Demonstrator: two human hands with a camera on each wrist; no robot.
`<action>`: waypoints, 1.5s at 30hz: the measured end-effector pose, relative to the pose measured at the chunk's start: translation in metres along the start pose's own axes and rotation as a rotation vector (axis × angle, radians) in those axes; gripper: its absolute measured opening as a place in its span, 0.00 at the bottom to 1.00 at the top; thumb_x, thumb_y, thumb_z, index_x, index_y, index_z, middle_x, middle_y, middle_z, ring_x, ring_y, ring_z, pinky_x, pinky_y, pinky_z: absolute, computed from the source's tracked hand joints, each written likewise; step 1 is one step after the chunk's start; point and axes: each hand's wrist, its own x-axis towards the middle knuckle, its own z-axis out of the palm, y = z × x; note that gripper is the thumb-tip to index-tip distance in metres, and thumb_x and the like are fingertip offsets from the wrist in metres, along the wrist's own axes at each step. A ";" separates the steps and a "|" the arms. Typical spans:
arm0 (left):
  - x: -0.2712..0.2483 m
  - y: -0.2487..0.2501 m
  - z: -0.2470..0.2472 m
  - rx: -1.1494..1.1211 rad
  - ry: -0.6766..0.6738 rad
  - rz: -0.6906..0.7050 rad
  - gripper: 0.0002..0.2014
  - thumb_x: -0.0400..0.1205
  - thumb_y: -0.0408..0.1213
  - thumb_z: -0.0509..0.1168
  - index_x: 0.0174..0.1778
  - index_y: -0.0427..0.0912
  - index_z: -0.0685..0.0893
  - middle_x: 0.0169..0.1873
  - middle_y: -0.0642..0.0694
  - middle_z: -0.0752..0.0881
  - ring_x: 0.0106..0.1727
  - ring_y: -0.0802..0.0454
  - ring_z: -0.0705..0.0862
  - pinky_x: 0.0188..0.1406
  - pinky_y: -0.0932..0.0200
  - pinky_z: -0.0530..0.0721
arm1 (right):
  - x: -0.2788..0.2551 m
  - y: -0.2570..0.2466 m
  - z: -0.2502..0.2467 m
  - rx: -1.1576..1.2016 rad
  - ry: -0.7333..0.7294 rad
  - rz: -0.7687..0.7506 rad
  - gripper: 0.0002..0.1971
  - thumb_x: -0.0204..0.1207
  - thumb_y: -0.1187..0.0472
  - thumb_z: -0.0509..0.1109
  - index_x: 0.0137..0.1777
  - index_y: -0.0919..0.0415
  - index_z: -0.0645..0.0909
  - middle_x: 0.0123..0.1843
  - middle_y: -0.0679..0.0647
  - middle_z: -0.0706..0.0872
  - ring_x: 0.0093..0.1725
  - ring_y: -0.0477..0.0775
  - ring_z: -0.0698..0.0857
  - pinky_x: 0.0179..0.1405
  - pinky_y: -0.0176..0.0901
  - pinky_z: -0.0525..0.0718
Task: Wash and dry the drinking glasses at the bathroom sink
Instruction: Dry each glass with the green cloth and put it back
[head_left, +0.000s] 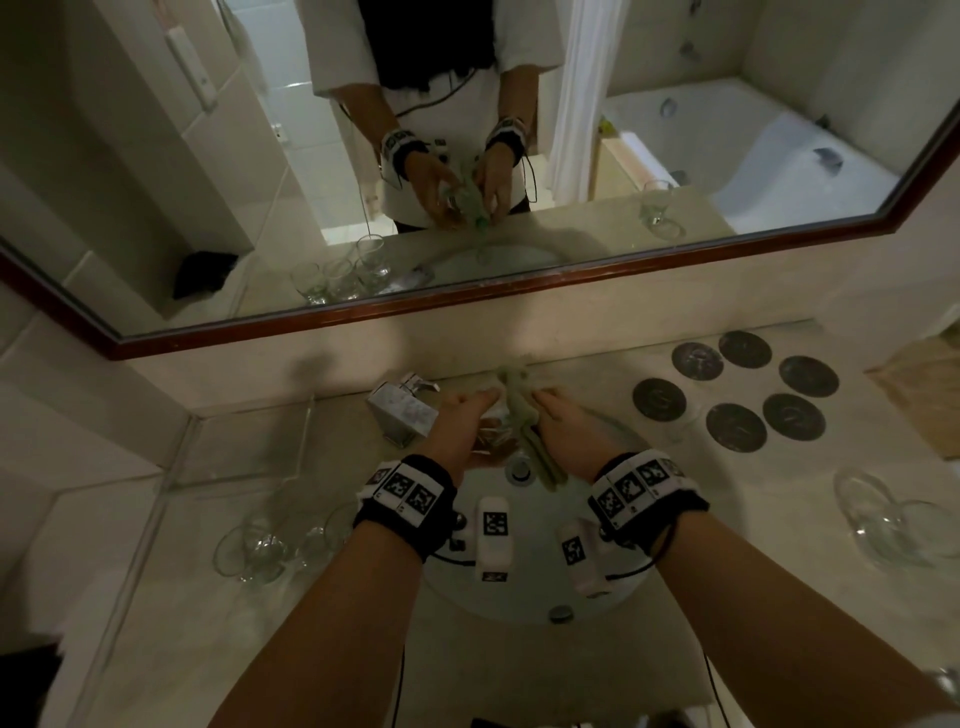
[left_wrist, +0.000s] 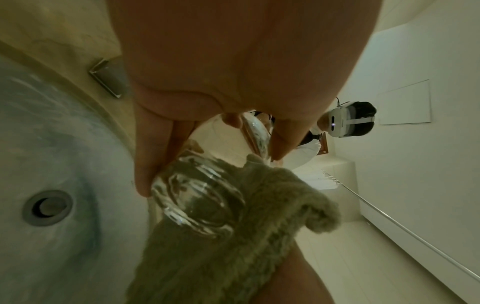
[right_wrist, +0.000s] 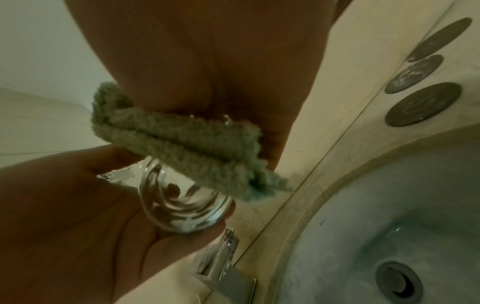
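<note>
Over the sink (head_left: 524, 597) my left hand (head_left: 462, 421) grips a clear drinking glass (head_left: 493, 431) on its side, thick base toward the wrist (left_wrist: 197, 197). My right hand (head_left: 563, 415) holds a green-grey towel (head_left: 524, 421) pressed against the glass (right_wrist: 182, 205); the towel (right_wrist: 182, 139) is folded and hangs down past the glass (left_wrist: 233, 226). Several glasses (head_left: 265, 545) stand on the counter at the left. Another glass (head_left: 883, 514) lies on its side at the right.
A chrome tap (head_left: 405, 410) stands behind the basin left of my hands. Several dark round coasters (head_left: 737, 395) lie on the counter at the back right. The drain (head_left: 519, 470) is under my hands. A mirror (head_left: 467, 156) fills the wall ahead.
</note>
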 end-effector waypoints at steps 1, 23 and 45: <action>0.000 0.002 0.001 0.001 -0.009 0.005 0.24 0.80 0.48 0.70 0.68 0.40 0.75 0.58 0.31 0.85 0.46 0.39 0.89 0.45 0.41 0.90 | -0.002 -0.002 0.001 0.075 0.013 0.001 0.16 0.89 0.57 0.55 0.71 0.61 0.77 0.62 0.63 0.85 0.63 0.66 0.83 0.67 0.60 0.78; -0.007 0.020 0.004 0.680 -0.047 0.297 0.15 0.87 0.42 0.60 0.44 0.34 0.85 0.39 0.43 0.84 0.42 0.48 0.80 0.46 0.54 0.78 | -0.013 0.004 -0.006 0.471 -0.115 0.179 0.38 0.68 0.30 0.72 0.78 0.38 0.69 0.65 0.56 0.84 0.56 0.62 0.90 0.51 0.68 0.89; -0.010 0.022 0.013 0.215 0.027 0.235 0.13 0.89 0.33 0.55 0.53 0.34 0.85 0.47 0.38 0.87 0.47 0.46 0.86 0.43 0.57 0.85 | 0.011 -0.009 0.001 -0.083 -0.104 -0.093 0.42 0.75 0.41 0.74 0.84 0.46 0.57 0.65 0.53 0.84 0.53 0.48 0.87 0.50 0.40 0.86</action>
